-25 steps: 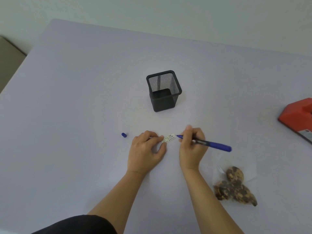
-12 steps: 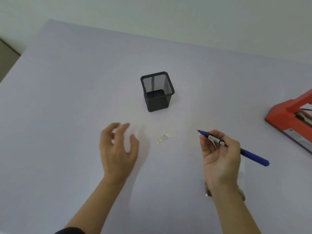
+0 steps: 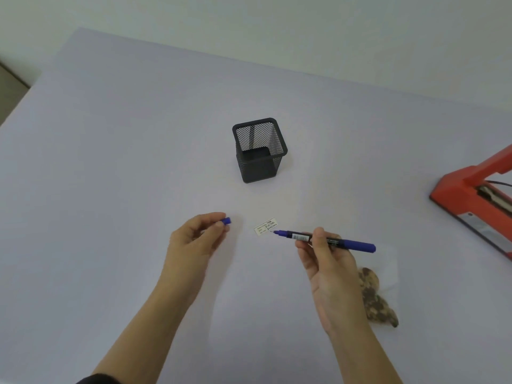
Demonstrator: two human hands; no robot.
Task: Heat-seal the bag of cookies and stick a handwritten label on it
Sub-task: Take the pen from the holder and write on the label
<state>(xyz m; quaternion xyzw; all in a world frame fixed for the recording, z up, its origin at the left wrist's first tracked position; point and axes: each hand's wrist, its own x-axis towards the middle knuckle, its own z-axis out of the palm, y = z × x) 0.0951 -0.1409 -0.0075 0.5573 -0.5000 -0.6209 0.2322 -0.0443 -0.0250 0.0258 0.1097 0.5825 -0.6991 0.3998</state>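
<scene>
1. A pale lavender table fills most of the view, matte and smooth; beyond its far edge is a plain off-white wall, and a brownish strip shows at the far left
2. A black mesh pen holder stands upright mid-table; a red heat sealer sits at the right edge, partly cut off
3. The left hand pinches a blue pen cap between thumb and fingertip
4. The right hand grips an uncapped blue pen, its tip just beside the small white label lying flat on the table
5. The clear bag of cookies lies on the table beside the right wrist, partly hidden by it
</scene>
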